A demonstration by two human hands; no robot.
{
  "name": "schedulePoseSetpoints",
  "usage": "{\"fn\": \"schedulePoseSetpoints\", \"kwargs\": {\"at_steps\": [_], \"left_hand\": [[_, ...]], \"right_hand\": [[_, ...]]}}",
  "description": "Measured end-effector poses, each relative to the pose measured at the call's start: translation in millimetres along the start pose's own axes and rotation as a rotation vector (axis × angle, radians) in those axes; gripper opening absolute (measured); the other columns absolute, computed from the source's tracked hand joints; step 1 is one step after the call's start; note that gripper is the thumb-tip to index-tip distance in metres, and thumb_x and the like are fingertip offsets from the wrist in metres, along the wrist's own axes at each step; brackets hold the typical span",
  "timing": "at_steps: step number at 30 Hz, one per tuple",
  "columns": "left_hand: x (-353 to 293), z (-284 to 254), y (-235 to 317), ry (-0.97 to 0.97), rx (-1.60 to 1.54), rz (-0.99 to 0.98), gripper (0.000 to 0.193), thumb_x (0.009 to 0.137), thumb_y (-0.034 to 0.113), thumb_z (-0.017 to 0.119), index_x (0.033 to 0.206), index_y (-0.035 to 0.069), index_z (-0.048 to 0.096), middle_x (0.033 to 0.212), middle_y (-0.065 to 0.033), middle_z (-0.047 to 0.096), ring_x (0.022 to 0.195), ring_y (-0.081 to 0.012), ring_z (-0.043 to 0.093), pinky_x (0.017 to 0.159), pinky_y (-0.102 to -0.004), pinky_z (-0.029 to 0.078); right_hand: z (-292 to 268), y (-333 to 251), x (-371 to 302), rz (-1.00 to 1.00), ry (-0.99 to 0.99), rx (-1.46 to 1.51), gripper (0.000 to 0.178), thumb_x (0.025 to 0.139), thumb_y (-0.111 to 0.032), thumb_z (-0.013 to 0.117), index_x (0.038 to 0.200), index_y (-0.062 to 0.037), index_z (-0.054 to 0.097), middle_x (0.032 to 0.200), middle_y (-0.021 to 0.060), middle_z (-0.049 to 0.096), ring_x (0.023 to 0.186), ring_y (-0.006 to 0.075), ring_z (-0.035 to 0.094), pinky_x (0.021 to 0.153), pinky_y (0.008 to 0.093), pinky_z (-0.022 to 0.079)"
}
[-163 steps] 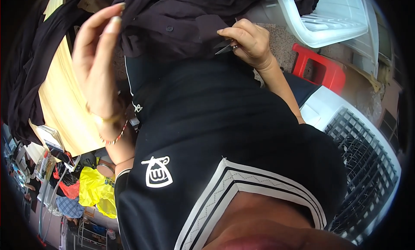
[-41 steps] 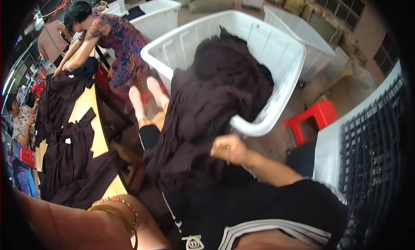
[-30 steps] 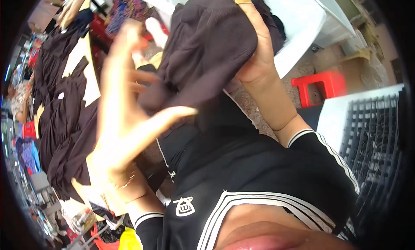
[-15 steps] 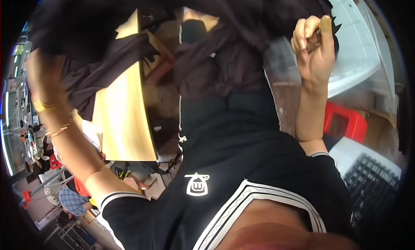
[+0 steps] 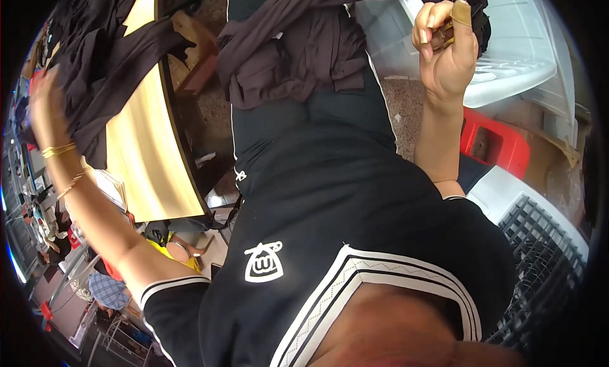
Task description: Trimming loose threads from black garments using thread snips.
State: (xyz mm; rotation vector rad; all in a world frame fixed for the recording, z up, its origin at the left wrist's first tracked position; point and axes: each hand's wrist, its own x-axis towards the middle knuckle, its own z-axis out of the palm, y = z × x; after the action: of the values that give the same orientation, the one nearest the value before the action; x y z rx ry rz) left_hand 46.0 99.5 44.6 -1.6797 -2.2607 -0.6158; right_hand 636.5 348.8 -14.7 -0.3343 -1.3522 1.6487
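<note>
My left hand (image 5: 47, 107) is stretched out to the far left, beside dark brown cloth (image 5: 95, 69) that hangs over a wooden table. Motion smears its fingers, so I cannot tell whether it grips anything. My right hand (image 5: 447, 53) is raised at the upper right with its fingers curled in. A yellowish-brown cover (image 5: 462, 13) wraps one fingertip. Something small and brownish shows inside the curled fingers, but its kind is unclear. More dark brown cloth (image 5: 298, 62) lies bunched across my lap and runs up toward the right hand.
A light wooden table (image 5: 149, 151) stands at my left. On the right are a white plastic tub (image 5: 507, 75), a red stool (image 5: 495, 142) and a dark plastic basket (image 5: 545, 240). Another person in yellow (image 5: 184, 249) is at the lower left.
The dark cloth that was raised across the top has come down over the table and my lap. My left hand has moved slightly down and left; my right hand keeps its curl.
</note>
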Motion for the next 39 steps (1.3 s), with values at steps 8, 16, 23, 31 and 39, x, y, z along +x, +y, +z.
{"fn": "schedulePoseSetpoints", "kwargs": {"at_steps": [8,16,23,31,39], "left_hand": [[5.6,213.2,345.0,-0.371,-1.091,-0.085,0.077,0.082,0.037,0.075,0.136,-0.007,0.044,0.133,-0.0233,0.052,0.128,-0.0287,0.048,0.108,-0.0345,0.035],[61.2,270.2,383.5,-0.319,-0.928,0.043,0.042,0.086,0.032,0.069,0.111,-0.002,0.064,0.082,-0.018,0.06,0.078,-0.026,0.058,0.076,-0.0331,0.045],[-22.4,109.5,329.4,-0.43,-1.227,-0.225,0.031,0.095,0.011,0.055,0.119,-0.007,0.059,0.113,-0.0089,0.064,0.105,-0.0136,0.057,0.097,-0.0247,0.04],[-140.0,61.0,257.0,-0.669,-0.985,-0.485,0.027,0.086,0.005,0.069,0.11,-0.005,0.063,0.106,-0.011,0.063,0.099,-0.0163,0.059,0.089,-0.0271,0.045],[-114.1,149.1,253.8,-0.319,-0.685,-0.443,0.033,0.09,0.025,0.067,0.11,-0.001,0.065,0.101,-0.0151,0.065,0.09,-0.0203,0.064,0.08,-0.0299,0.05]], "right_hand": [[0.7,1.7,-16.3,0.047,0.223,-0.24,0.046,0.104,-0.037,0.041,0.071,-0.0067,0.053,0.062,0.005,0.052,0.047,0.0066,0.04,0.042,0.0192,0.026],[-12.9,-6.4,-40.4,0.086,0.282,-0.21,0.041,0.099,-0.036,0.052,0.073,-0.0053,0.059,0.063,0.0019,0.056,0.049,0.0044,0.045,0.044,0.0181,0.031],[-27.3,-7.2,-30.9,0.02,0.317,-0.252,0.04,0.101,-0.032,0.049,0.073,-0.0047,0.059,0.063,0.0028,0.055,0.049,0.005,0.045,0.044,0.0185,0.031],[-11.5,17.8,-4.3,-0.021,0.172,-0.397,0.04,0.102,-0.03,0.048,0.076,-0.0016,0.058,0.067,0.0054,0.056,0.052,0.0058,0.045,0.047,0.0183,0.032],[-0.8,40.8,-17.2,0.099,0.052,-0.4,0.033,0.1,-0.024,0.054,0.08,0.0005,0.063,0.066,0.0017,0.057,0.052,0.0024,0.045,0.049,0.0173,0.033]]}}
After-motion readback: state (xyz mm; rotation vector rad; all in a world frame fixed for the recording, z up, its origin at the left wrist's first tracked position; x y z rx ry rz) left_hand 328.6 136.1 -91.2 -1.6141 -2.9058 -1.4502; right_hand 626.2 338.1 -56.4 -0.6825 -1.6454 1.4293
